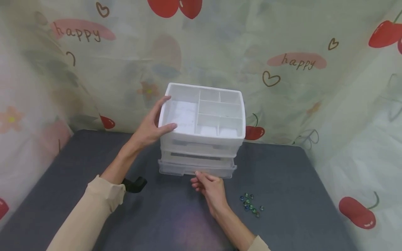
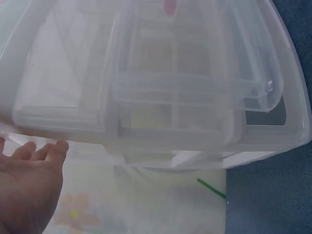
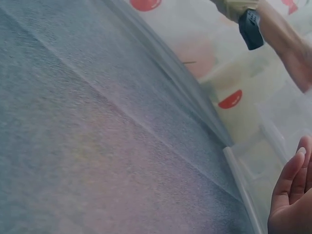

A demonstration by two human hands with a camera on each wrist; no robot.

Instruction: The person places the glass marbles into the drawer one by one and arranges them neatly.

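Note:
A white plastic drawer organizer [image 1: 220, 108] with a divided top tray stands on the dark table. My left hand [image 1: 150, 127] holds its upper left side, with thumb and fingers over the rim; fingertips [image 2: 58, 150] show against the edge in the left wrist view. The clear bottom drawer [image 1: 171, 168] sticks out past the drawer above it. My right hand [image 1: 211, 191] pinches the middle of its front edge with thumb and forefinger. In the right wrist view, the curled right-hand fingers [image 3: 295, 187] appear beside the clear plastic.
Several small glass marbles [image 1: 251, 206] lie loose on the dark table cover [image 1: 289, 195], right of my right hand. A black strap piece [image 1: 135, 184] juts from the left wrist. Behind the table hangs a cherry-patterned curtain [image 1: 132, 69].

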